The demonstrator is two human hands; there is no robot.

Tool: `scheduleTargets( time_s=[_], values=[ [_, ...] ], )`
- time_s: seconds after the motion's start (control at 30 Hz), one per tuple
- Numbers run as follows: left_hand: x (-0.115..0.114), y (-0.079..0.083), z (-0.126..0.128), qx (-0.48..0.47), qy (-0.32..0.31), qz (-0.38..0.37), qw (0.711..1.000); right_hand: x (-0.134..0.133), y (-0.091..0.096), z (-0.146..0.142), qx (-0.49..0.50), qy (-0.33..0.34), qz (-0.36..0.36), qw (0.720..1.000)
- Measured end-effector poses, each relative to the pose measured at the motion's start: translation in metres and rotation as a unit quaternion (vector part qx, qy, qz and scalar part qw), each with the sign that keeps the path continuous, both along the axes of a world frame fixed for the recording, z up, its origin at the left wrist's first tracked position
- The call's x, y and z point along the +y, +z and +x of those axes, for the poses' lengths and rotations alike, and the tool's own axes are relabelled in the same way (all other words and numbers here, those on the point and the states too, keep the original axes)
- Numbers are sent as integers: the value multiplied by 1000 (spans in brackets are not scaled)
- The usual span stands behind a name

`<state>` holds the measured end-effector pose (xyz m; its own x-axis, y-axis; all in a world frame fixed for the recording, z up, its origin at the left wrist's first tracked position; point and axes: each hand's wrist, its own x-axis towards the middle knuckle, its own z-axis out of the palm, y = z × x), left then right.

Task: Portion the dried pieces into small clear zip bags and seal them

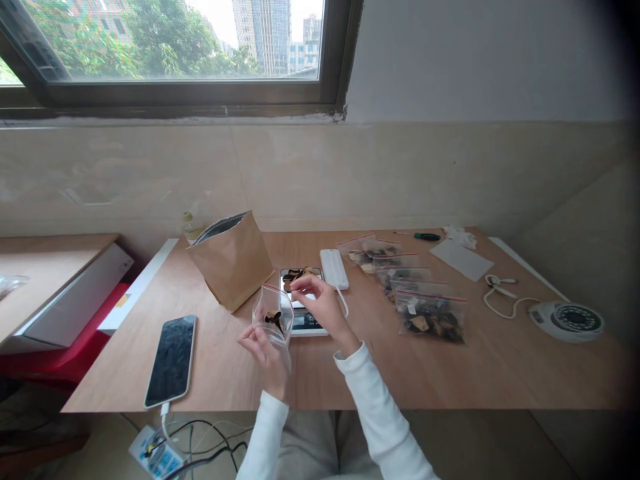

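My left hand [266, 355] holds a small clear zip bag [274, 313] upright, mouth open, with a few dark dried pieces inside. My right hand [320, 303] hovers over a small white kitchen scale [305, 321], fingers pinched above the dark and tan dried pieces [299, 275] piled on its platform. What the pinch holds is too small to make out. A brown paper pouch [231, 265] lies tilted just left of the scale, its foil-lined mouth open.
A row of several filled zip bags [430, 319] lies to the right. A phone [171, 360] on a cable lies at the left front. A white bar-shaped device [334, 268], screwdriver [425, 237], white card [461, 259], round white device [570, 320] and cord share the table [500, 373].
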<state>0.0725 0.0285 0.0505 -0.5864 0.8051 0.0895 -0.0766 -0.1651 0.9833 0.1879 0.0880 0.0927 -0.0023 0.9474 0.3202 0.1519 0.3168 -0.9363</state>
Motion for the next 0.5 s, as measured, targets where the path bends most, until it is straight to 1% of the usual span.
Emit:
scheduleTargets(
  time_s=[0.07,0.1,0.17,0.27,0.33,0.4,0.47,0.5],
  values=[
    [0,-3,-1,-6,-13,-5,1000,-3,14,-6,10,63,2,998],
    [0,-4,-1,-7,-15,-6,1000,-3,17,-7,9,77,2,997],
    [0,-5,-2,1,-12,-8,1000,1,15,-5,27,86,-13,996],
    [1,-6,-4,23,-7,-20,1000,12,-2,4,68,73,-22,995],
    [3,-6,-4,18,-3,-26,999,19,-18,12,54,37,-2,998],
    [4,-4,-4,-6,4,-18,1000,26,-34,20,12,-6,15,1000],
    [4,0,-4,-34,19,2,999,35,-48,26,-72,-46,28,996],
    [4,2,-4,-45,27,15,999,40,-54,29,-124,-61,34,990]
  ],
)
